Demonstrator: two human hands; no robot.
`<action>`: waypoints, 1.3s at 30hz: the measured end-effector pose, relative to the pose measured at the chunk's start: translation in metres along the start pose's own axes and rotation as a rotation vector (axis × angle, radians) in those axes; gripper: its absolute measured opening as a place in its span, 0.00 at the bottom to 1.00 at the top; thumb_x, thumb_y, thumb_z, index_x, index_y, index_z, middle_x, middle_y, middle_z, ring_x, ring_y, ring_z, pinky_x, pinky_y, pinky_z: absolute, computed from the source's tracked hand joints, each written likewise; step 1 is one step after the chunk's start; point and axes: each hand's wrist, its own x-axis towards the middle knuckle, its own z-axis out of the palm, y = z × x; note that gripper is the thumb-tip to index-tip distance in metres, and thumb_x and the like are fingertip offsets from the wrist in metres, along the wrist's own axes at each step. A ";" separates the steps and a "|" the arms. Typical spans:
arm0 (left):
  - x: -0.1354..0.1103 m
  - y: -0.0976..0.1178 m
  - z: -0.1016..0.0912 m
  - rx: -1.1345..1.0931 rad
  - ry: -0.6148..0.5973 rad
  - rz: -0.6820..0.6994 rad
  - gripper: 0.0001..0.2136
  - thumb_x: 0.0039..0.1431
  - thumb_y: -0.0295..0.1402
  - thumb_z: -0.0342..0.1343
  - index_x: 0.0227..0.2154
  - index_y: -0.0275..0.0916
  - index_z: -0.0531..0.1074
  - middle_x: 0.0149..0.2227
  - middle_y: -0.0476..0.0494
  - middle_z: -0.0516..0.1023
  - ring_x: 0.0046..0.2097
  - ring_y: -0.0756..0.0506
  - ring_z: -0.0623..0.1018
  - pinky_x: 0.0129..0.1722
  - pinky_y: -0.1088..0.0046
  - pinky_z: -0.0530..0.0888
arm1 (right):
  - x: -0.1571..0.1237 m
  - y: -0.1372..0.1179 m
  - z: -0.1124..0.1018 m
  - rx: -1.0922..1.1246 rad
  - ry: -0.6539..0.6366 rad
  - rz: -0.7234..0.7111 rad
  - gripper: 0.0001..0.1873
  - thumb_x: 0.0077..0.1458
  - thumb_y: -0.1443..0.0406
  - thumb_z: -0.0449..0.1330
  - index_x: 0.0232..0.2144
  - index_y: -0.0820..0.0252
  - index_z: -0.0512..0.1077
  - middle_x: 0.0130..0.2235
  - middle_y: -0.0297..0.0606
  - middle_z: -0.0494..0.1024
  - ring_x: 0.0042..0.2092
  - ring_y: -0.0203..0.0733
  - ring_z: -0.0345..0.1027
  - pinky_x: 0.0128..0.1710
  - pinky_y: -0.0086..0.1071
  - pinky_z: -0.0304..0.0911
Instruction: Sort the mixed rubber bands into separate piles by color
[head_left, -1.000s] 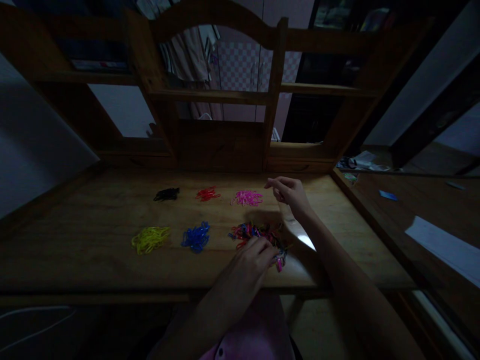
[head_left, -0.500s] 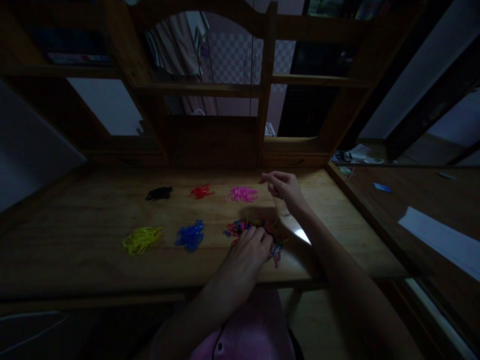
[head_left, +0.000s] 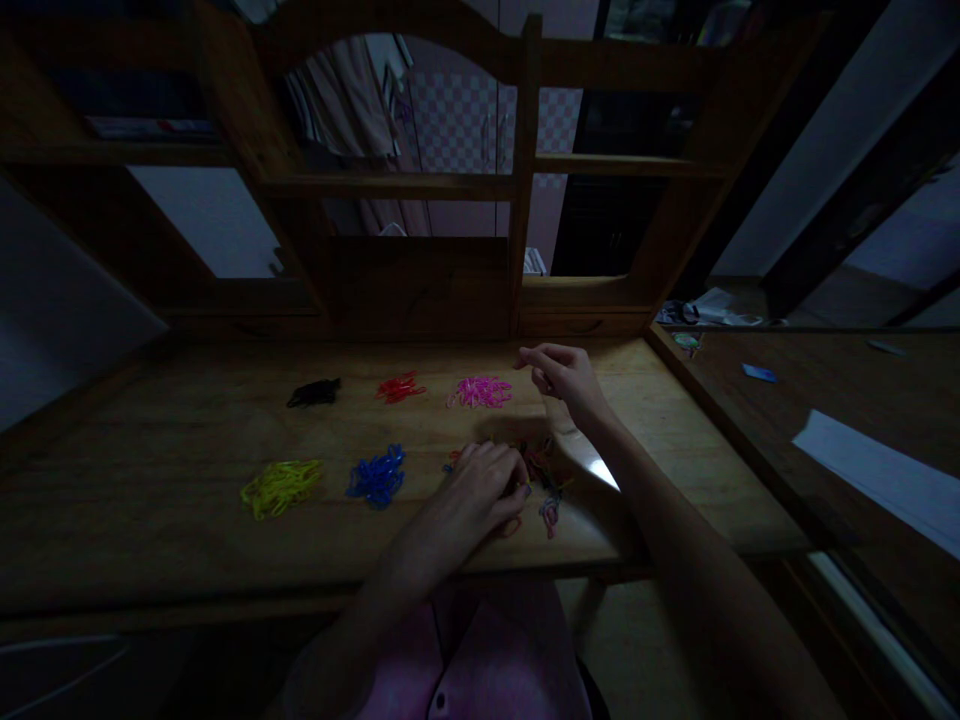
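Observation:
On a wooden desk [head_left: 165,540] lie small piles of rubber bands sorted by colour: black [head_left: 313,392], red [head_left: 400,387] and pink [head_left: 482,391] at the back, yellow [head_left: 280,486] and blue [head_left: 376,475] in front. A mixed-colour pile [head_left: 546,475] lies at the front right. My left hand [head_left: 486,485] rests on the mixed pile with fingers curled, covering most of it. Raised just right of the pink pile, my right hand [head_left: 561,375] has its fingertips pinched together; whatever they hold is too small to see.
A wooden hutch with shelves [head_left: 420,190] stands along the back of the desk. To the right is a darker table [head_left: 840,420] with white paper [head_left: 877,478] and small scraps. The room is dim.
My left hand slid a little left and forward over the mixed pile, spreading it. My right hand stayed raised beside the pink pile, drifting slightly left.

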 end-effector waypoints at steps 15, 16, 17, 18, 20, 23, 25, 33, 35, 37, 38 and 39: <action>-0.010 -0.021 -0.006 -0.801 0.406 -0.334 0.07 0.54 0.34 0.59 0.34 0.39 0.69 0.36 0.48 0.75 0.38 0.49 0.77 0.38 0.76 0.74 | -0.018 -0.011 0.011 -0.042 -0.814 0.245 0.19 0.49 0.59 0.68 0.44 0.58 0.74 0.32 0.36 0.79 0.28 0.34 0.73 0.30 0.29 0.69; -0.011 -0.020 -0.006 -0.812 0.418 -0.339 0.07 0.54 0.34 0.59 0.34 0.39 0.69 0.35 0.49 0.75 0.38 0.49 0.78 0.38 0.76 0.74 | -0.018 -0.009 0.012 -0.019 -0.805 0.248 0.20 0.48 0.60 0.68 0.44 0.59 0.74 0.33 0.36 0.80 0.29 0.35 0.73 0.31 0.30 0.70; -0.011 -0.020 -0.007 -0.819 0.430 -0.348 0.07 0.54 0.34 0.59 0.34 0.39 0.69 0.35 0.49 0.75 0.37 0.49 0.78 0.37 0.76 0.74 | -0.018 -0.008 0.013 -0.003 -0.789 0.249 0.20 0.47 0.61 0.69 0.43 0.59 0.74 0.33 0.37 0.80 0.29 0.35 0.74 0.32 0.30 0.70; -0.011 -0.021 -0.007 -0.823 0.443 -0.358 0.07 0.54 0.34 0.59 0.34 0.38 0.69 0.34 0.49 0.75 0.37 0.49 0.78 0.37 0.76 0.75 | -0.018 -0.006 0.014 0.005 -0.769 0.248 0.19 0.47 0.61 0.69 0.42 0.60 0.74 0.33 0.37 0.80 0.31 0.36 0.74 0.33 0.31 0.71; -0.011 -0.021 -0.007 -0.826 0.464 -0.381 0.08 0.53 0.34 0.60 0.33 0.38 0.69 0.34 0.48 0.75 0.36 0.49 0.78 0.38 0.75 0.76 | -0.017 -0.003 0.015 0.011 -0.731 0.238 0.16 0.45 0.61 0.70 0.37 0.61 0.75 0.33 0.37 0.80 0.32 0.36 0.74 0.34 0.30 0.70; -0.011 -0.024 -0.007 -0.828 0.498 -0.394 0.09 0.51 0.33 0.61 0.34 0.38 0.69 0.35 0.47 0.76 0.37 0.48 0.79 0.39 0.74 0.76 | -0.016 -0.001 0.015 0.004 -0.710 0.215 0.14 0.45 0.60 0.70 0.33 0.61 0.75 0.31 0.36 0.79 0.32 0.36 0.73 0.34 0.30 0.69; -0.011 -0.027 -0.006 -0.839 0.511 -0.385 0.11 0.50 0.33 0.62 0.35 0.38 0.69 0.37 0.47 0.76 0.38 0.48 0.79 0.40 0.74 0.77 | -0.015 -0.001 0.015 -0.005 -0.696 0.206 0.14 0.44 0.60 0.70 0.32 0.61 0.75 0.30 0.35 0.78 0.31 0.35 0.72 0.33 0.29 0.68; -0.016 -0.034 -0.006 -0.919 0.469 -0.375 0.13 0.51 0.33 0.63 0.40 0.37 0.74 0.41 0.43 0.79 0.42 0.47 0.78 0.42 0.73 0.76 | -0.015 -0.005 0.011 -0.036 -0.656 0.188 0.13 0.47 0.59 0.69 0.31 0.61 0.73 0.28 0.35 0.77 0.28 0.34 0.71 0.29 0.28 0.65; -0.017 -0.034 -0.005 -0.919 0.457 -0.377 0.13 0.52 0.34 0.63 0.41 0.37 0.75 0.43 0.43 0.79 0.43 0.47 0.79 0.42 0.73 0.76 | -0.015 -0.006 0.009 -0.057 -0.665 0.187 0.12 0.48 0.60 0.68 0.31 0.61 0.74 0.27 0.35 0.76 0.28 0.34 0.70 0.28 0.28 0.65; -0.019 -0.035 -0.005 -0.930 0.448 -0.385 0.14 0.52 0.35 0.63 0.41 0.37 0.75 0.43 0.42 0.79 0.43 0.46 0.79 0.42 0.72 0.76 | -0.014 -0.006 0.007 -0.067 -0.684 0.191 0.11 0.49 0.60 0.67 0.31 0.61 0.74 0.26 0.35 0.76 0.27 0.34 0.70 0.28 0.27 0.65; -0.019 -0.034 -0.005 -0.938 0.447 -0.392 0.14 0.52 0.35 0.63 0.41 0.37 0.75 0.43 0.42 0.79 0.42 0.46 0.79 0.42 0.72 0.76 | -0.014 -0.006 0.007 -0.065 -0.691 0.193 0.10 0.50 0.60 0.67 0.31 0.61 0.74 0.26 0.35 0.76 0.27 0.34 0.70 0.28 0.27 0.65; -0.019 -0.034 -0.005 -0.946 0.445 -0.400 0.14 0.52 0.35 0.63 0.41 0.37 0.75 0.43 0.42 0.80 0.41 0.46 0.79 0.41 0.72 0.76 | -0.014 -0.007 0.007 -0.060 -0.695 0.197 0.10 0.50 0.60 0.67 0.31 0.61 0.74 0.27 0.35 0.76 0.27 0.34 0.70 0.28 0.28 0.65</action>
